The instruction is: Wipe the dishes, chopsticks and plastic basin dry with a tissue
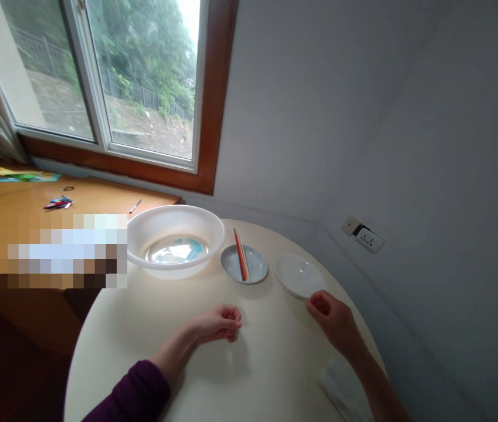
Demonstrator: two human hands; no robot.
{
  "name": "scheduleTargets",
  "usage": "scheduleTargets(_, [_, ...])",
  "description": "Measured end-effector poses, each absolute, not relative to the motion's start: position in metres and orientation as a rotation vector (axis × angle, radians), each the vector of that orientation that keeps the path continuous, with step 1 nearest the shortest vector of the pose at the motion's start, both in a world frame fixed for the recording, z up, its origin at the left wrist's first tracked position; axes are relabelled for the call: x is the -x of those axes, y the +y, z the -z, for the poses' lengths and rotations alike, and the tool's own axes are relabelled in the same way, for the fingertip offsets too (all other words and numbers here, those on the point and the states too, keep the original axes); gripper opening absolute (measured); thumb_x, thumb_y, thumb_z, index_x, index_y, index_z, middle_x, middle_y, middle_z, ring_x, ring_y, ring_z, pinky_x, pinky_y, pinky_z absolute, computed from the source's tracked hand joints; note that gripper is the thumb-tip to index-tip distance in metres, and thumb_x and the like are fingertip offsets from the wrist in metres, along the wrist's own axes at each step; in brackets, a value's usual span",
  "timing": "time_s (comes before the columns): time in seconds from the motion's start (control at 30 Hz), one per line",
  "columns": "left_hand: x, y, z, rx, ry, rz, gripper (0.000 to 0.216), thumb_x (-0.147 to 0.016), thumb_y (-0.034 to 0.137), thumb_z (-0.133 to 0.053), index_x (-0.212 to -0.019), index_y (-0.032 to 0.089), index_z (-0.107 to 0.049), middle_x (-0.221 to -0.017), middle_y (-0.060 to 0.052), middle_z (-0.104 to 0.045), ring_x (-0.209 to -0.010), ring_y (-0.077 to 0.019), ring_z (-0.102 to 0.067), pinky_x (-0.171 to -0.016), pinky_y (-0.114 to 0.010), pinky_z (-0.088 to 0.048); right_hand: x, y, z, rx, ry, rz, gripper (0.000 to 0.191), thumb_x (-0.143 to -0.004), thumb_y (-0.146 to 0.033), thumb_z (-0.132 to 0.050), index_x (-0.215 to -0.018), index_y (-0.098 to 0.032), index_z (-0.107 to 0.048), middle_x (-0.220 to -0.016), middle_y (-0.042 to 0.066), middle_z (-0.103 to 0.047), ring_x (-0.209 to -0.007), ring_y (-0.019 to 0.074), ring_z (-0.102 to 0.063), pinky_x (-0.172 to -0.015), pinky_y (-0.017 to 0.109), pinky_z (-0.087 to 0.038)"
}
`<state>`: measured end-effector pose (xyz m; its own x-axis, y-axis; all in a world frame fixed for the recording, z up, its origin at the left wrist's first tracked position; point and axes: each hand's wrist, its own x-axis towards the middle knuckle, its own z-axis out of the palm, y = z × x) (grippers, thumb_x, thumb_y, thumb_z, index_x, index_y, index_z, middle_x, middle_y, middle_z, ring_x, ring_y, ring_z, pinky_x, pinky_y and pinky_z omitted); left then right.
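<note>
My left hand [220,322] hovers over the front middle of the white round table [143,351], fingers curled in and nothing visible in them. Closer to the right edge, my right hand [334,319] is also curled, with an empty hollow showing between thumb and fingers. Its fingertips overlap the near rim of a white plate [299,275]; I cannot tell whether they touch it. Left of that plate lies a pale blue-grey plate [229,266] bearing red chopsticks [240,255] and light-coloured chopsticks [246,264]. A large translucent basin [138,258] with shiny liquid in its bottom stands farther left.
A white cloth [341,390] lies by my right forearm. On the left, a wooden desk [94,196] holds pens [58,203] and coloured papers [24,176]. Behind are a window [143,76] and a wall with a socket [369,238]. One desk patch is blurred out.
</note>
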<state>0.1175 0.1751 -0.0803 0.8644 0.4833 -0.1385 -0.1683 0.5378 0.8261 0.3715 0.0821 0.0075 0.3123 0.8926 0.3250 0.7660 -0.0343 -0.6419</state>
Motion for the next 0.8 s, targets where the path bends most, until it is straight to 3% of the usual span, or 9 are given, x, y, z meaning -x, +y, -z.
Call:
scheduleTargets(0.13, [-0.116,0.173,0.077,-0.937,0.406,-0.420,0.026,-0.057,0.022,-0.077,-0.060,0.014,-0.053,-0.044,0.005,-0.048,-0.042,-0.0061,-0.043,-0.050,-0.023,-0.034,-0.387,0.037,0.005,1.884,-1.404,-0.166,0.029,-0.071,-0.050,-0.047,-0.060,-0.023,-0.046,-0.046,-0.002,-0.049,-0.042,0.0140,-0.046,-0.044,0.025,-0.036])
scheduleTargets(0.43, [-0.114,0.165,0.073,-0.967,0.476,-0.471,0.024,-0.060,0.020,-0.075,-0.060,0.014,-0.052,-0.046,0.006,-0.047,-0.044,-0.0061,-0.044,-0.050,-0.022,-0.033,-0.405,-0.010,0.044,2.062,-1.425,-0.027,0.033,-0.078,-0.051,-0.034,-0.056,-0.026,-0.036,-0.044,-0.001,-0.047,-0.040,0.0161,-0.047,-0.046,0.028,-0.036])
scheduleTargets(0.63, [-0.109,0.156,0.069,-0.942,0.554,-0.569,0.028,-0.056,0.022,-0.075,-0.058,0.015,-0.049,-0.046,0.006,-0.044,-0.042,-0.0056,-0.041,-0.047,-0.021,-0.031,-0.395,-0.023,0.087,2.128,-1.615,0.015,0.021,-0.071,-0.035,-0.051,-0.083,-0.019,-0.057,-0.087,0.010,-0.064,-0.080,0.0243,-0.060,-0.074,0.034,-0.046])
scheduleTargets(0.8, [-0.096,0.153,0.071,-0.864,0.713,-0.783,0.040,-0.058,0.031,-0.071,-0.051,0.019,-0.033,-0.042,0.011,-0.029,-0.038,-0.0020,-0.024,-0.040,-0.018,-0.019,-0.395,-0.021,0.119,2.134,-1.656,0.213,0.024,-0.074,-0.021,-0.037,-0.080,-0.017,-0.060,-0.081,0.012,-0.065,-0.075,0.0240,-0.062,-0.068,0.035,-0.047])
